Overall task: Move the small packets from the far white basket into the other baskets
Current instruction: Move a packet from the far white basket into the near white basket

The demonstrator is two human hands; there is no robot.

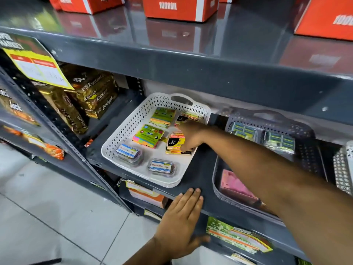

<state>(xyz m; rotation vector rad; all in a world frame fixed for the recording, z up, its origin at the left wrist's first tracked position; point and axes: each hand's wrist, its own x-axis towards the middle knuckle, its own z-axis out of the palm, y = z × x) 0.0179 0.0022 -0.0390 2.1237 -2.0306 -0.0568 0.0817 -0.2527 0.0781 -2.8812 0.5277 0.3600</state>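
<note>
A white perforated basket [122, 134] sits on the grey shelf. It holds green sticky-note packs [149, 135], clear boxes [161, 166] and small black-and-yellow packets [174, 143]. My right hand [192, 135] reaches into its right side and curls around that stack of packets, a finger on the far side and the thumb on the near side. Another such packet [184, 117] lies just beyond the hand. My left hand [181, 217] rests flat on the shelf's front edge, fingers apart, holding nothing.
A grey basket [305, 131] at the right rear holds green-blue packs. A nearer grey basket [216, 190] holds pink items under my forearm. Another pale basket [343, 169] shows at the far right. Gold biscuit packs [91, 96] stand left. The upper shelf [191, 64] overhangs closely.
</note>
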